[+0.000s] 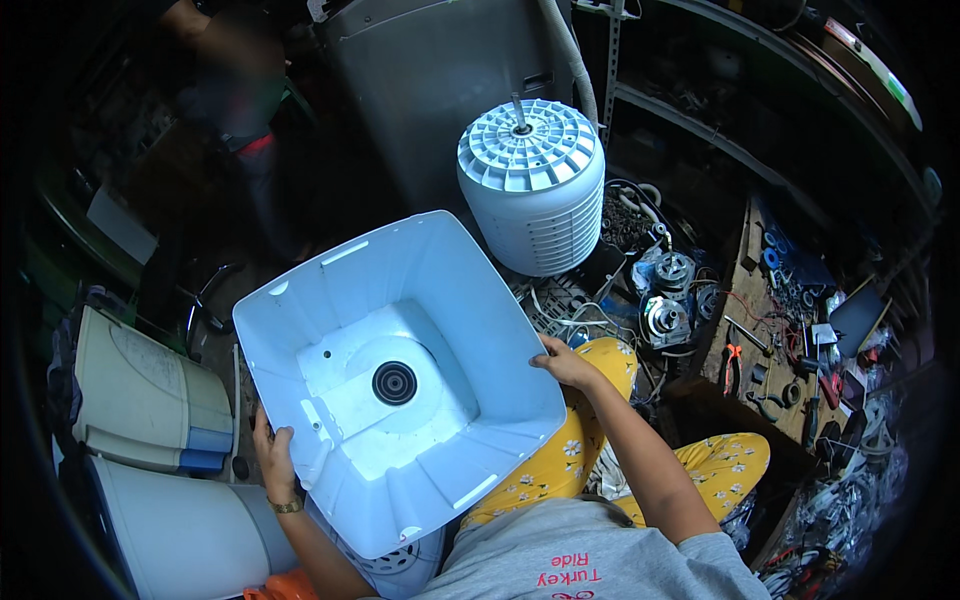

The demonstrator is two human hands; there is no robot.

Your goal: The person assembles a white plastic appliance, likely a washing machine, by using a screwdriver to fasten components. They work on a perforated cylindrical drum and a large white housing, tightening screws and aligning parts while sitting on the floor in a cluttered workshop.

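Note:
A square white plastic washing machine tub (345,290) is tilted in front of me, its open side facing up toward me. A round black ribbed seal (395,383) sits in the middle of its floor. My left hand (276,458) grips the tub's left wall near the lower left corner, thumb on the near face and the other fingers partly hidden behind it. At the right rim my right hand (566,364) is closed on the edge, its fingertips over the rim. Beyond the tub, a white spin basket (535,225) stands upside down with a metal shaft pointing up.
A wooden bench (745,300) on the right carries pliers, screwdrivers and small parts. Motors (668,315) and wires lie by my knee. White plastic machine bodies (180,520) stand at the left. A large grey appliance (420,90) rises behind. A person (240,90) is at the far left.

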